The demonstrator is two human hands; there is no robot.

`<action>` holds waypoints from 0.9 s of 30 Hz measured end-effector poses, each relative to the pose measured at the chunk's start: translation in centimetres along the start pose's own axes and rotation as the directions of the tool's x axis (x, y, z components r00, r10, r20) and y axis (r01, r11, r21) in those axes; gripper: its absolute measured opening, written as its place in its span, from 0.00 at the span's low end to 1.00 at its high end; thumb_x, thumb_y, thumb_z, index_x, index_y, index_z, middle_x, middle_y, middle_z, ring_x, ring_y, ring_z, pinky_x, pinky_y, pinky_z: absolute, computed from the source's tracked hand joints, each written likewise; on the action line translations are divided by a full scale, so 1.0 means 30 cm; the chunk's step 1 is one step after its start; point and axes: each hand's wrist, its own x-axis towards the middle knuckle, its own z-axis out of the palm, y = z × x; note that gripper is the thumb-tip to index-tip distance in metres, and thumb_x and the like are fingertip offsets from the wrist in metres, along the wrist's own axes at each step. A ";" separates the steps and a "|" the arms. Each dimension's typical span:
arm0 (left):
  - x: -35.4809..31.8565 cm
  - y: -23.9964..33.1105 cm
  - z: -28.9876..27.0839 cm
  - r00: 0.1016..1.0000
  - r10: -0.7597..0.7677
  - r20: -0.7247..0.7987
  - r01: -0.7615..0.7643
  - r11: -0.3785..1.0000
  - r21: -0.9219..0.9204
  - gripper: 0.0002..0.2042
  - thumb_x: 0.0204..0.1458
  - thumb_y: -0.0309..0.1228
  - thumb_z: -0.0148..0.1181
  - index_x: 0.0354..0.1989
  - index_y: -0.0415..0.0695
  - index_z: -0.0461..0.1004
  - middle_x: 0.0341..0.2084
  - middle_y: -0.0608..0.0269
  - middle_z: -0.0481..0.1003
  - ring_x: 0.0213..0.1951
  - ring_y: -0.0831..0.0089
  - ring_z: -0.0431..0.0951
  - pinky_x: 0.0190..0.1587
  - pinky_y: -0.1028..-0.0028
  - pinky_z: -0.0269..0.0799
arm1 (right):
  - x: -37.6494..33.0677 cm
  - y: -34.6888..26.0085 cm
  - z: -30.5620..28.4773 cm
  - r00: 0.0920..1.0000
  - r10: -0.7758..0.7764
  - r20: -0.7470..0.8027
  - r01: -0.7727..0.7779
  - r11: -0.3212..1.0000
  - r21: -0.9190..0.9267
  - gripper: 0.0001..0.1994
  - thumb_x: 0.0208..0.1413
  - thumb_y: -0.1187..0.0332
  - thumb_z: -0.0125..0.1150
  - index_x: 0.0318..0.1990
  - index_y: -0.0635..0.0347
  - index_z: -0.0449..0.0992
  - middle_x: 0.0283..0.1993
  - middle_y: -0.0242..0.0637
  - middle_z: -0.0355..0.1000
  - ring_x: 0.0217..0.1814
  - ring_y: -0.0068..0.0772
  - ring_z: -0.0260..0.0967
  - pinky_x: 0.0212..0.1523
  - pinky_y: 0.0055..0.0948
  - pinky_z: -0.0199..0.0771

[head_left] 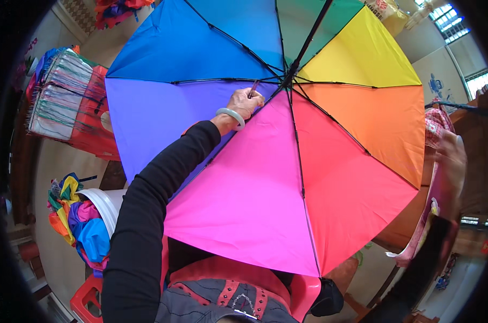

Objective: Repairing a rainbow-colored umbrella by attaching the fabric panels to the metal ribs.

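An open rainbow umbrella (244, 215) fills the middle of the view, its inner side with the black ribs facing me. From the hub the black shaft (311, 37) runs up toward the top edge. My left hand (246, 103), with a pale bangle on the wrist, is closed against the purple and pink panels just left of the hub. A small brownish tip shows at its fingers, too small to name. Far off to the right, beyond the orange panel, my right hand (451, 159) is smeared by motion next to a red-and-white checked cloth (436, 126); its fingers cannot be made out.
A white bucket (106, 207) on the left overflows with crumpled multicoloured fabric (90, 231). Above it stands a red and white box (85, 110) draped with many loose threads. A red plastic stool (85, 299) is at lower left, and more colourful cloth (117, 13) hangs at the top.
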 end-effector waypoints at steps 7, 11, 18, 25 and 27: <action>-0.050 0.032 -0.046 1.000 -0.017 -0.021 0.014 0.991 -0.133 0.06 0.43 0.30 0.59 0.24 0.41 0.72 0.18 0.69 0.71 0.21 0.81 0.66 0.25 0.80 0.63 | 0.116 0.374 1.103 0.918 -0.044 0.394 0.098 0.988 -0.119 0.05 0.46 0.77 0.54 0.33 0.64 0.71 0.21 0.28 0.64 0.21 0.16 0.60 0.19 0.20 0.62; -0.032 -0.002 -0.047 0.985 0.163 -0.055 -0.168 0.982 -0.083 0.06 0.43 0.30 0.57 0.24 0.41 0.71 0.18 0.68 0.71 0.22 0.81 0.68 0.26 0.79 0.64 | 0.153 0.424 1.302 0.954 0.084 0.287 -0.051 0.992 -0.120 0.06 0.47 0.76 0.55 0.34 0.66 0.71 0.19 0.32 0.67 0.18 0.21 0.65 0.19 0.21 0.66; -0.005 -0.071 -0.082 0.978 0.210 0.000 -0.207 0.966 0.154 0.07 0.46 0.31 0.55 0.24 0.41 0.70 0.19 0.66 0.72 0.21 0.81 0.68 0.26 0.78 0.65 | 0.193 0.471 1.248 0.810 0.381 0.446 -0.572 0.681 0.457 0.08 0.51 0.72 0.54 0.37 0.68 0.69 0.27 0.39 0.69 0.27 0.26 0.69 0.24 0.26 0.73; -0.032 -0.011 -0.089 0.987 -0.048 0.154 0.023 0.987 0.160 0.08 0.45 0.32 0.52 0.25 0.39 0.67 0.16 0.65 0.69 0.14 0.82 0.65 0.16 0.79 0.62 | 0.305 0.706 0.101 0.985 0.169 0.036 -0.153 0.756 0.636 0.09 0.54 0.67 0.52 0.38 0.63 0.71 0.40 0.40 0.71 0.44 0.33 0.68 0.51 0.31 0.68; -0.026 -0.019 -0.095 0.982 -0.058 0.180 0.037 0.992 0.118 0.08 0.45 0.32 0.52 0.25 0.40 0.67 0.15 0.66 0.68 0.12 0.82 0.64 0.13 0.79 0.59 | 0.210 0.687 -0.184 0.938 0.138 -0.319 -0.006 0.924 0.382 0.10 0.54 0.71 0.50 0.40 0.69 0.69 0.41 0.45 0.69 0.44 0.40 0.68 0.50 0.36 0.69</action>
